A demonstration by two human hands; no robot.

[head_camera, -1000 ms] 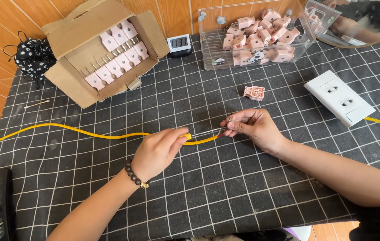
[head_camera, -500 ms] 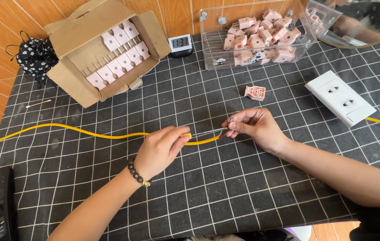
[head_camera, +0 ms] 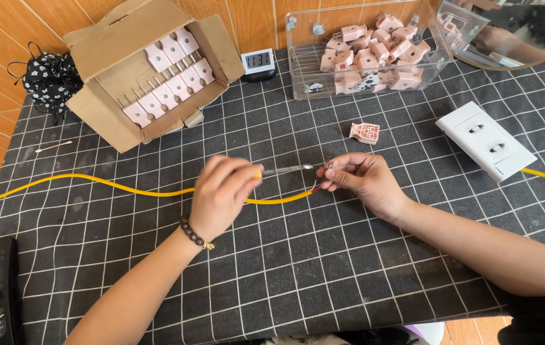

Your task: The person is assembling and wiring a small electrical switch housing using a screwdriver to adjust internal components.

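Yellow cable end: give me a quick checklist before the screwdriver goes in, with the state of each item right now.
1. Screwdriver gripped in the left hand: ok.
2. End of the yellow cable pinched by the right hand: ok.
3. Screwdriver tip reaches the right hand's fingers: ok; whether it sits in a screw: cannot tell.
4. Cable lies slack on the grid mat, no kinks: ok.
5. Spare pink plug lies on the mat, apart from both hands: ok.
6. White socket block lies apart from the hands: ok.
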